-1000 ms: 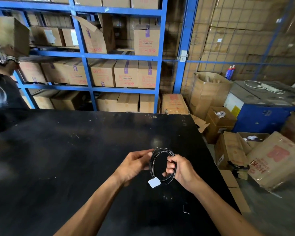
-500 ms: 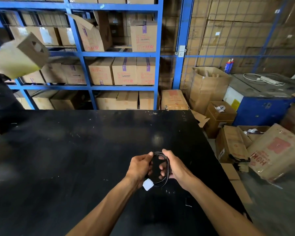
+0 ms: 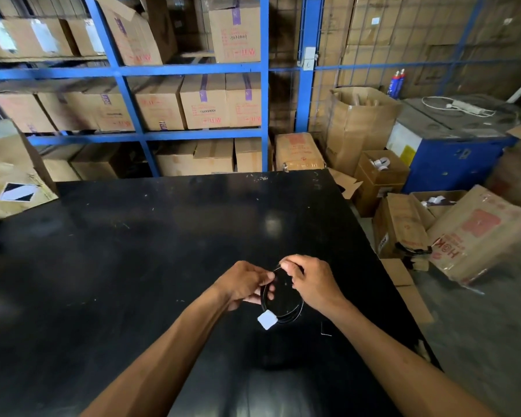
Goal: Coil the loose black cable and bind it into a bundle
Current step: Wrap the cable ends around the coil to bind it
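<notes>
The black cable (image 3: 295, 315) is wound into a small round coil, held just above the black table (image 3: 133, 251). A white square tag (image 3: 267, 320) hangs from the coil's lower left. My left hand (image 3: 244, 284) grips the coil's left side with fingers curled around the strands. My right hand (image 3: 310, 281) pinches the top of the coil between thumb and fingertips. A thin pale strand, maybe a tie, shows at the right fingertips; I cannot tell exactly what it is.
A cardboard box with a black-and-white diamond label (image 3: 9, 176) sits at the table's far left edge. Blue shelving (image 3: 190, 67) full of cartons stands behind. Open boxes (image 3: 403, 224) and a blue machine (image 3: 451, 152) crowd the floor to the right.
The right hand has shifted from inside the coil to pinching its top. The coil hangs lower between the hands. The cardboard box at far left has come down to the table's edge.
</notes>
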Action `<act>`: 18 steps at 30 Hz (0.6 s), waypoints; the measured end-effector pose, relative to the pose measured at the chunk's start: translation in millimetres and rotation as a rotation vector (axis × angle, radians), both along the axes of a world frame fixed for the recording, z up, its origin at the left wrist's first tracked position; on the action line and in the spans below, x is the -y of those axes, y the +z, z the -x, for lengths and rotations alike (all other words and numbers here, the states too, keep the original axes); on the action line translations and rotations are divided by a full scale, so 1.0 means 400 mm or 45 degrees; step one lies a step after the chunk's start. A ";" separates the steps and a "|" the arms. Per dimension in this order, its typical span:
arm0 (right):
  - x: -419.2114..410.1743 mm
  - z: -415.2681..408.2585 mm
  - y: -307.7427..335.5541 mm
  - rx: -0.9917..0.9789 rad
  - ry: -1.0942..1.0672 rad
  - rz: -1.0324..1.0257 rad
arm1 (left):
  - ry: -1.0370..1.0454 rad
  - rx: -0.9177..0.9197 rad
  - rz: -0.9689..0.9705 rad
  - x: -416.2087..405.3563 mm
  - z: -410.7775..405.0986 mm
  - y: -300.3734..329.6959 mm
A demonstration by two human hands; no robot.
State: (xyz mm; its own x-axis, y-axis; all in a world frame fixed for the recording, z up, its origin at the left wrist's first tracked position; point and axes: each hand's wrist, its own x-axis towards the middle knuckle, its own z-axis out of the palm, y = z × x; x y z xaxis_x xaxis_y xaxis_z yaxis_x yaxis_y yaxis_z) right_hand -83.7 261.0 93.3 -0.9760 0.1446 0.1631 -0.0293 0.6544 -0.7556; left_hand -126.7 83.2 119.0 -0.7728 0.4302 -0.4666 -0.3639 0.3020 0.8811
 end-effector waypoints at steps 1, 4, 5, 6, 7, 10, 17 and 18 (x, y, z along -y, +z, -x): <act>-0.005 0.001 -0.007 0.008 0.009 -0.009 | -0.012 0.026 0.022 -0.003 0.005 -0.001; -0.035 0.011 -0.031 0.163 0.076 0.144 | 0.042 0.061 0.077 -0.024 0.010 -0.024; -0.047 0.017 -0.041 0.243 0.111 0.180 | 0.068 0.052 0.098 -0.032 0.010 -0.037; -0.061 0.023 -0.054 0.309 0.127 0.189 | 0.090 0.039 0.115 -0.039 0.009 -0.053; -0.079 0.029 -0.068 0.358 0.110 0.192 | 0.110 0.028 0.129 -0.046 0.010 -0.069; -0.157 0.043 -0.118 0.471 -0.070 0.144 | 0.146 0.036 0.169 -0.058 0.016 -0.119; -0.275 -0.016 -0.264 0.847 -0.057 -0.405 | 0.170 0.153 0.257 -0.076 0.027 -0.230; -0.279 -0.021 -0.281 0.879 -0.080 -0.426 | 0.174 0.172 0.260 -0.081 0.029 -0.243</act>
